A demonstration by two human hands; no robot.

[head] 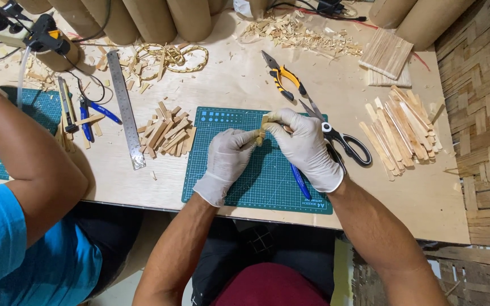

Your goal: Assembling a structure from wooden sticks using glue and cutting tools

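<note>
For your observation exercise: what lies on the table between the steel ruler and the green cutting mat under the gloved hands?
In the head view, a pile of short wooden pieces lies between the ruler and the mat.

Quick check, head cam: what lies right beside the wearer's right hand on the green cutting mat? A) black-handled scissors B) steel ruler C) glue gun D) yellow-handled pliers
A: the black-handled scissors lie against the right hand at the edge of the green cutting mat; the steel ruler is far off to the left of the mat.
</note>
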